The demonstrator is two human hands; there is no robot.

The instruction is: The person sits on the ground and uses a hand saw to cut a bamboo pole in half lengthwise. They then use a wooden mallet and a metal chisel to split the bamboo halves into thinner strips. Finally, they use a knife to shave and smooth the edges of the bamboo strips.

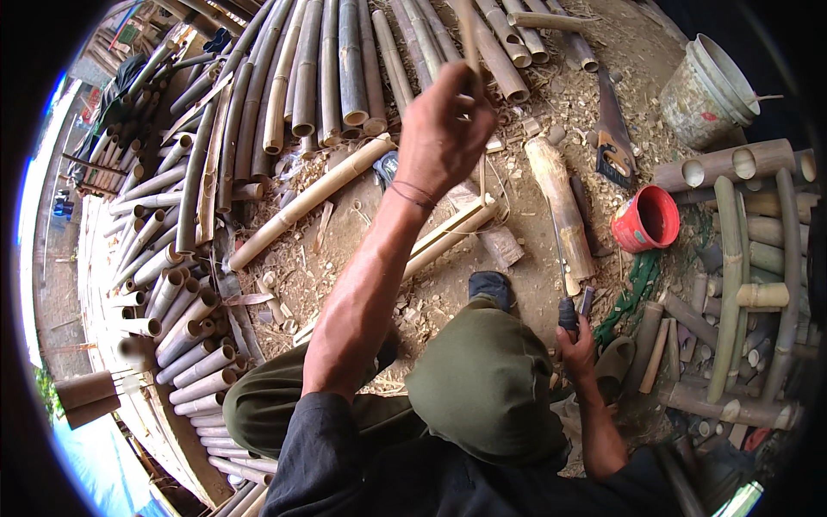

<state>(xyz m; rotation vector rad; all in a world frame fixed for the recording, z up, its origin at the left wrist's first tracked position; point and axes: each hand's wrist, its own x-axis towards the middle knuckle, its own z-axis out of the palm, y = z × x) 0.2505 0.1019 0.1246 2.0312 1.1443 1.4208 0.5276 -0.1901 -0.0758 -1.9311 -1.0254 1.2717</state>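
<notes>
My left hand is raised in front of me, its fingers closed around a thin bamboo strip that sticks up past the fist. Beneath it, a split length of bamboo lies slanted on the ground, with a loose thin sliver beside it. On the right, low beside my knee, my right hand grips a knife by its dark handle. The knife's narrow blade points away from me, alongside a pale, rough-cut log.
Bamboo poles lie in rows ahead, with more stacked at left. A handsaw, a red bucket and a grey bucket stand or lie at right. Bamboo frames sit near right. Shavings litter the ground.
</notes>
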